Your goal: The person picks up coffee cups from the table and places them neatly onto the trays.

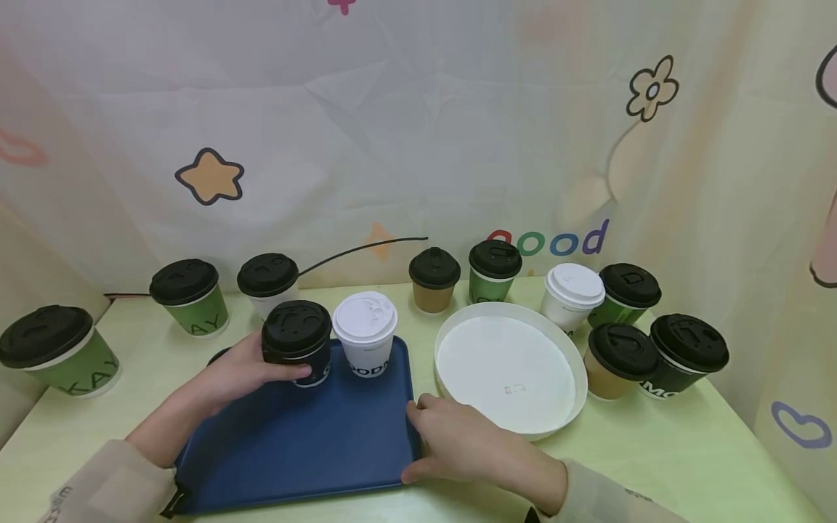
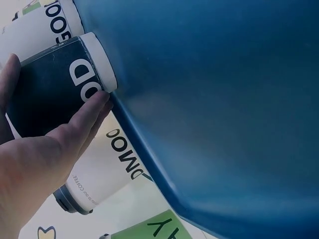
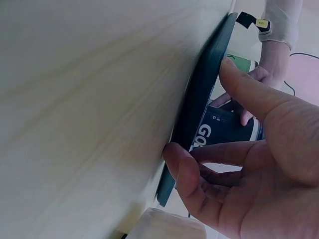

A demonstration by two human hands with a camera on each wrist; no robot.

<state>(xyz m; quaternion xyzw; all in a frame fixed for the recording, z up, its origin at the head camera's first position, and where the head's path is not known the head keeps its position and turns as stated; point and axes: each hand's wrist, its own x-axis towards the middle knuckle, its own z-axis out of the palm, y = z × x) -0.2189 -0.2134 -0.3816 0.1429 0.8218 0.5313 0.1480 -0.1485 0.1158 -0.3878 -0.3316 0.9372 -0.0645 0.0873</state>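
A blue tray [image 1: 314, 450] lies on the table in front of me. My left hand [image 1: 238, 374] grips a black paper cup [image 1: 296, 334] with a black lid, thumb at the near side, over the tray's back part. Right beside that cup, a white cup [image 1: 366, 330] with a white lid stands on the tray. In the left wrist view, thumb and fingers lie on either side of the black cup [image 2: 50, 92]. My right hand [image 1: 461, 439] holds the tray's right edge near the front corner; the right wrist view has its thumb and curled fingers at the rim [image 3: 199, 99].
A round white tray [image 1: 516, 378] sits at the right. Around it stand a brown cup [image 1: 434, 280], a green cup [image 1: 493, 272], a white cup [image 1: 572, 294] and several others. Behind and left of the blue tray are a white cup [image 1: 268, 280] and green cups [image 1: 192, 298].
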